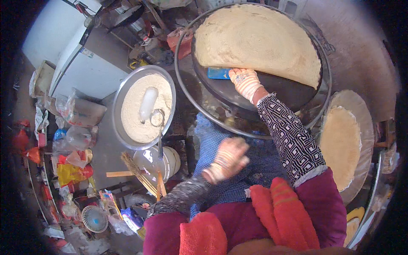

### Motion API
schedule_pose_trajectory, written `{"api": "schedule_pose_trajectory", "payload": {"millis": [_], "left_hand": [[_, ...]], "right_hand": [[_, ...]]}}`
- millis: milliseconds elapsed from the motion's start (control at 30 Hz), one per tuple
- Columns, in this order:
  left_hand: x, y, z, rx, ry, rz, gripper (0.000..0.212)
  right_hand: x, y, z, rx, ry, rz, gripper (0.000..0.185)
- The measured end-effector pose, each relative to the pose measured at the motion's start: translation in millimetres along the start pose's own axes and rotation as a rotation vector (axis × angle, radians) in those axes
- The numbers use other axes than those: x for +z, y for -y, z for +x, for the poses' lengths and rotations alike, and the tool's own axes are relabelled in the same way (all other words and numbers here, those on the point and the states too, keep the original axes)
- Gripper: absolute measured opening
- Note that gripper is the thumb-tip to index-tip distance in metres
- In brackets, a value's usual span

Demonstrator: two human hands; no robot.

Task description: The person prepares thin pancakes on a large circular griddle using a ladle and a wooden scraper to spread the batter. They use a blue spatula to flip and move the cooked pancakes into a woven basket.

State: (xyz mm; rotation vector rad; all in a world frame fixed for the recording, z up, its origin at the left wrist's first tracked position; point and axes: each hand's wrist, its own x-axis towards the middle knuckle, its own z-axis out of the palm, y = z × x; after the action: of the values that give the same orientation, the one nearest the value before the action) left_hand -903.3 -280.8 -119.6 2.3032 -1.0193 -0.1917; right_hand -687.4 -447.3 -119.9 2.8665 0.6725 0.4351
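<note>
A large thin flatbread [255,38] covers the far part of a round black griddle [280,91], its near edge lying across the plate. My right hand [244,81], in a striped work glove, grips a flat blue scraper [218,73] at that near edge. Gloved too, my left hand [230,156] is blurred and holds nothing that I can see, above the blue checked apron [204,143]. Left of the griddle stands a metal basin [117,127] of pale batter or flour [130,111], with a clear plastic bottle [149,100] and a ring-ended metal tool [160,140] on it.
A metal ring [185,87] surrounds the griddle. More round flatbread [339,146] lies on a plastic-covered round surface at the right. Below the basin are a white bucket [173,162], a straw brush [130,162] and wooden sticks [119,174]. Bags and a small fan [95,219] stand lower left.
</note>
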Motion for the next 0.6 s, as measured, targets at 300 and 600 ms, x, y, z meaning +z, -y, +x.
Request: {"api": "schedule_pose_trajectory", "payload": {"millis": [300, 600], "left_hand": [[-123.3, 121.9, -22.8, -0.314, -0.625, 0.291, 0.032], [-180.1, 165.7, 26.7, -0.366, -0.491, 0.288, 0.035]], "right_hand": [[3.2, -4.0, 11.7, 0.033, 0.051, 0.030, 0.033], [13.9, -11.4, 18.7, 0.145, 0.100, 0.302, 0.033]]}}
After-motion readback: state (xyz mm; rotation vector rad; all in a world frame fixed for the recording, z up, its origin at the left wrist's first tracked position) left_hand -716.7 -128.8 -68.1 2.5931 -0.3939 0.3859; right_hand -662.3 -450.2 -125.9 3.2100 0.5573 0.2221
